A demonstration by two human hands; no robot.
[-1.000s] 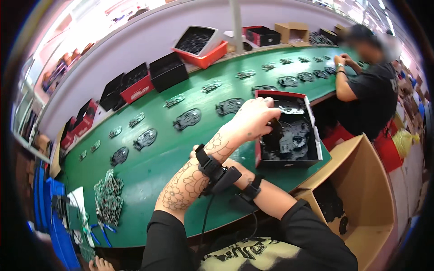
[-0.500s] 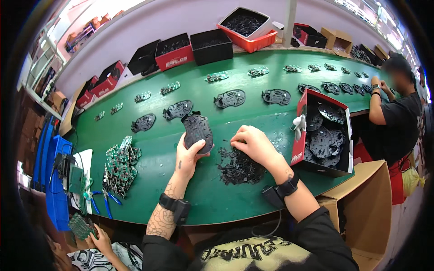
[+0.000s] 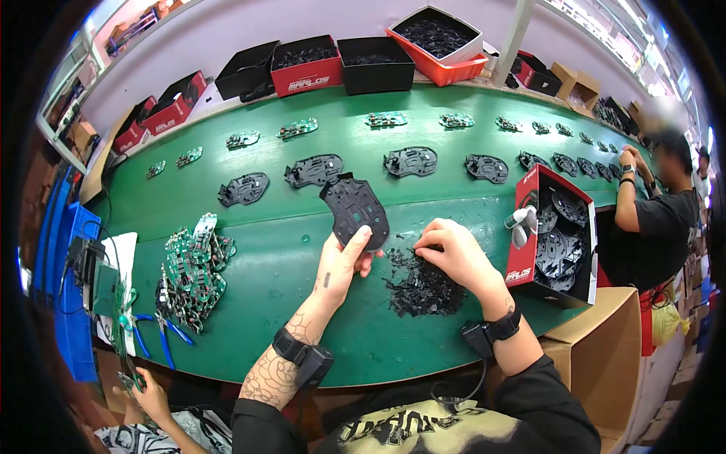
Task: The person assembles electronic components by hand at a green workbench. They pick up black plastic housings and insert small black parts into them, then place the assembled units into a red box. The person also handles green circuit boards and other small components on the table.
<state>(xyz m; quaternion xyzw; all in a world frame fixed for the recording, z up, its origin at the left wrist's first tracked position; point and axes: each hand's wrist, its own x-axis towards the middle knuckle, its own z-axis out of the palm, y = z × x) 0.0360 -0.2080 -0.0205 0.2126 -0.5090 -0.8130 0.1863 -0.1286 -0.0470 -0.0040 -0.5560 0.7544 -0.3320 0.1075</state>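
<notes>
Left hand (image 3: pixel 342 261) grips the black flat plastic shell plate (image 3: pixel 355 209) upright above the green desk (image 3: pixel 295 250); right hand (image 3: pixel 454 253) pinches into the pile of small black plastic pieces (image 3: pixel 422 287). Just right stands an open red box (image 3: pixel 552 236) with a white label on its side.
</notes>
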